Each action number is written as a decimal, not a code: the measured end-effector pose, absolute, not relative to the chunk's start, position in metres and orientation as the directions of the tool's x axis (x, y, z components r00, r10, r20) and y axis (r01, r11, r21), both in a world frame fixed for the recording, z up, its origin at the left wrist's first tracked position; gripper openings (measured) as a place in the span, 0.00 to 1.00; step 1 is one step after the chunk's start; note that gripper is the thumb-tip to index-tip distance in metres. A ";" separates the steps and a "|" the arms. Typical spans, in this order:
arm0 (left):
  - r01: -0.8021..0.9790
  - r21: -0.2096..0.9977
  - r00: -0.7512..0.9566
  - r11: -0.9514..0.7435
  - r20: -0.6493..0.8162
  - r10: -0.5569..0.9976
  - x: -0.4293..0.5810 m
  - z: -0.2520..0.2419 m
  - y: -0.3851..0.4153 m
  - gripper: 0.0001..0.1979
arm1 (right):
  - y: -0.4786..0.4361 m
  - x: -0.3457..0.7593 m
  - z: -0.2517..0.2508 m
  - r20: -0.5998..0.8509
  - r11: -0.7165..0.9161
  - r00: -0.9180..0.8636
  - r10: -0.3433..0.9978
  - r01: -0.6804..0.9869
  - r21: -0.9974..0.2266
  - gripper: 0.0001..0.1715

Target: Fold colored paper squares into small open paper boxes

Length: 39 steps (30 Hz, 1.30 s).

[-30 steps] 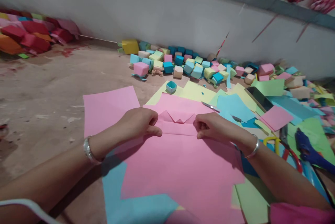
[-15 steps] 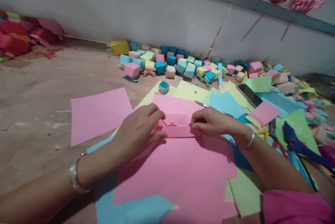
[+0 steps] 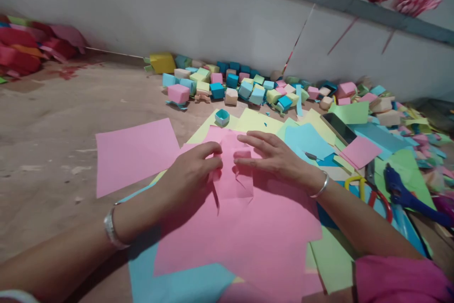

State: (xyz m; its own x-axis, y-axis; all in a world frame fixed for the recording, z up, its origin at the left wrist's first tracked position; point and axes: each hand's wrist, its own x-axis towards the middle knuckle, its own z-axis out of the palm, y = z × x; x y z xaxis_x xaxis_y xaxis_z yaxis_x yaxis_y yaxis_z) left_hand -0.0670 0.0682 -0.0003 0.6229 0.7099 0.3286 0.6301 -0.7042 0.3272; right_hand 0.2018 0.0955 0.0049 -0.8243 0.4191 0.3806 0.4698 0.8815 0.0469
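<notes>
Fingers of the left hand are curled in and closed, thumb meeting fingertip on the left edge of the folded pink piece, a tight pinch right at the crease. Over on the other side, the right hand lies flat, its fingers spread apart and pressing down on the upper right part of that same piece, gripping nothing. The folded pink piece sits between the two hands, on top of a big pink sheet spread on the floor. A silver bangle rings the left wrist and a second bangle the right. Under the big pink sheet a blue sheet pokes out toward the person, and a green sheet shows at the lower right. Another flat pink sheet lies just beside the left hand on the bare floor. Beyond the hands, a small open blue paper box stands at the edge of a yellow sheet, and further back a heap of coloured paper cubes runs along the wall. Right of the right forearm lie scissors with yellow and red handles and, just beside them, a blue glue gun; a dark phone rests among loose sheets nearby.
</notes>
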 end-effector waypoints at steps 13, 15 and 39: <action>0.675 0.200 0.619 -0.711 0.370 0.692 -0.067 0.013 0.065 0.10 | 0.070 0.180 0.006 0.175 0.917 -0.905 0.389 0.361 -0.171 0.18; 0.682 0.122 0.625 -0.721 0.415 0.661 -0.062 0.019 0.052 0.13 | 0.066 0.176 0.005 0.145 0.864 -0.864 0.483 0.443 -0.239 0.20; 0.593 0.042 0.790 -0.804 0.161 0.592 -0.050 0.005 0.042 0.07 | 0.070 0.176 0.019 -0.138 0.586 -0.594 0.792 0.804 -0.096 0.21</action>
State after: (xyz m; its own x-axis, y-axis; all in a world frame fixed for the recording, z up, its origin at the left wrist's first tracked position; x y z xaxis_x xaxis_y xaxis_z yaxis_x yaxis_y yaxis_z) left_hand -0.0495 0.0424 0.0054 0.7899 0.5916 0.1612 0.5934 -0.8038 0.0424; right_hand 0.1762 0.0702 0.0191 -0.5943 0.7923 -0.1380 0.8043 0.5864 -0.0964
